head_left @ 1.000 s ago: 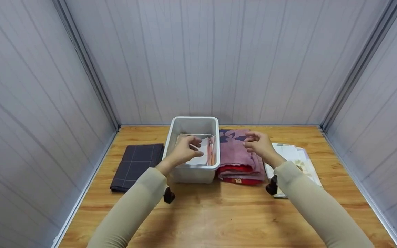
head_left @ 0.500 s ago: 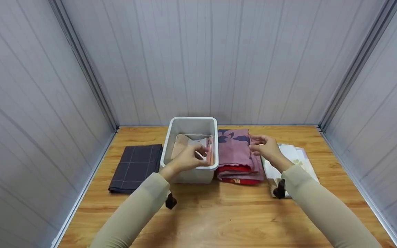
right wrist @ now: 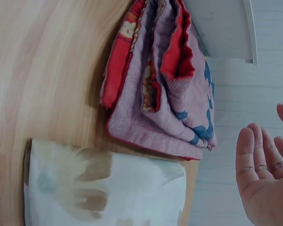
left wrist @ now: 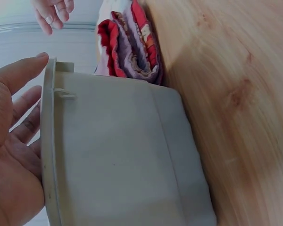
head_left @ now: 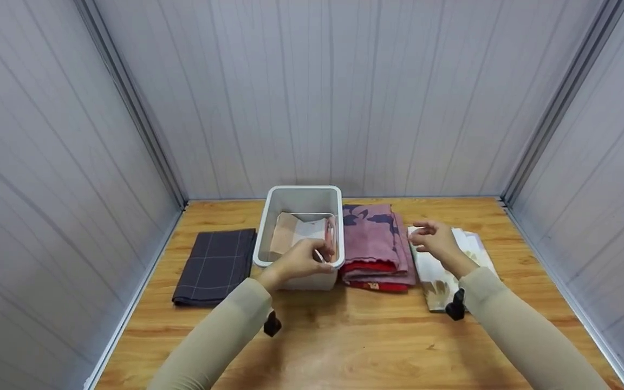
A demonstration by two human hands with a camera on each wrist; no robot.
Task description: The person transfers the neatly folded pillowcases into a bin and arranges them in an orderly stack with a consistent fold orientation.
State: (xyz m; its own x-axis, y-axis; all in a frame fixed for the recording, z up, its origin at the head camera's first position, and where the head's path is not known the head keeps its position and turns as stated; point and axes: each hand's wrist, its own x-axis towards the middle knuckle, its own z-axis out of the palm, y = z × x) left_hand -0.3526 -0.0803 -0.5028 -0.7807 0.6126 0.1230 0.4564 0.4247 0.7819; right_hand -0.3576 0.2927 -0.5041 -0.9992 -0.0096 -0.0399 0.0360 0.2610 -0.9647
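My left hand [head_left: 298, 261] is at the front right of a light grey plastic bin [head_left: 268, 222], fingers loosely bent over the opening. In the left wrist view, the thumb and fingers of this hand [left wrist: 12, 155] lie right at the bin's rim [left wrist: 49, 141]. Folded beige, white and pinkish pieces [head_left: 286, 230] lie inside the bin, partly hidden by the hand. Above a folded white cloth with a floral print [head_left: 439, 281] is my right hand [head_left: 442, 246], holding nothing, its fingers [right wrist: 259, 157] relaxed in the right wrist view.
A stack of folded mauve and red cloths [head_left: 371, 238] stands close against the bin's right side. Left of the bin lies a folded dark checked cloth [head_left: 214, 265]. Everything rests on a wooden table [head_left: 344, 336] enclosed by pale panels [head_left: 312, 97].
My left hand has moved from over the bin's middle toward its front right rim. My right hand has drawn away to the right, from the mauve stack to over the white cloth.
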